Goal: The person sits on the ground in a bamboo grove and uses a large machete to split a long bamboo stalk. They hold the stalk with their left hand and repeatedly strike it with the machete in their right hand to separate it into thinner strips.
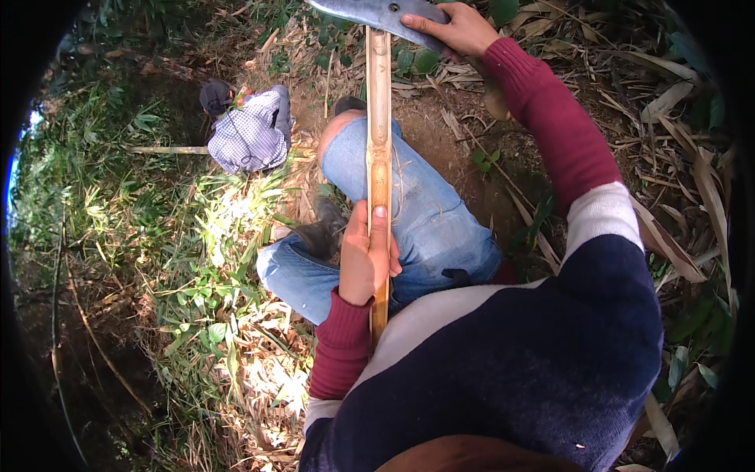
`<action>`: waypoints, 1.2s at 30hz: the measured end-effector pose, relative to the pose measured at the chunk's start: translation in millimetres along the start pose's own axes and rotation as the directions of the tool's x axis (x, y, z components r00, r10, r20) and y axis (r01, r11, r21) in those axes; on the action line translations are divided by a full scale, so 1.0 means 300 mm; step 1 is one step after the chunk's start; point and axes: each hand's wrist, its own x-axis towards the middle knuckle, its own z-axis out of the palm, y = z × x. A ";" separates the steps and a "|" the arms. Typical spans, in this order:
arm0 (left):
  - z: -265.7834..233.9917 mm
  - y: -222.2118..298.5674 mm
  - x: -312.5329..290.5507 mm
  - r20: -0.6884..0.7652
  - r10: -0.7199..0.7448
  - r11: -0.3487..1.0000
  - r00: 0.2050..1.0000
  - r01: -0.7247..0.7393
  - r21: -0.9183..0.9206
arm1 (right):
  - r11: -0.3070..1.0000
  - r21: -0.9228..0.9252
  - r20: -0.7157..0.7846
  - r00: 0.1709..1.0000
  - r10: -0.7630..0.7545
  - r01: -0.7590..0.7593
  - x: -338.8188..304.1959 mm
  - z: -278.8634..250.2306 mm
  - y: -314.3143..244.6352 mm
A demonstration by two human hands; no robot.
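Note:
A long split bamboo piece (379,110) runs up the middle of the view, its pale inner face and a node showing. My left hand (368,252) is wrapped round its lower part, thumb lying along it. Its near end passes close to my torso. At the top, my right hand (460,31) grips a broad grey metal blade (377,12) that has a small hole in it; its thumb presses on the flat. The blade lies across the bamboo's far end, and its tip runs past the frame's upper edge. Whether a handle sits inside my right hand is hidden.
My bent legs in blue jeans (432,212) lie beneath the bamboo, with a dark boot (321,232) beside them. At the far left another person in a checked shirt (250,134) sits by a long pole (169,149). Dry leaves (668,102) and green plants (212,307) cover the ground.

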 end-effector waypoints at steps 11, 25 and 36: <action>-0.002 -0.011 0.002 0.018 0.049 0.999 0.999 -0.049 0.019 | 0.999 -0.028 0.023 0.999 -0.044 0.045 0.035 0.035 0.078; 0.009 0.006 0.004 0.005 0.016 0.998 1.000 -0.016 -0.063 | 0.996 -0.071 0.112 0.992 -0.051 0.060 -0.014 0.024 -0.022; 0.014 0.009 0.000 0.004 0.011 0.999 1.000 -0.010 -0.040 | 0.991 -0.135 0.059 0.998 0.008 0.000 0.005 -0.019 -0.033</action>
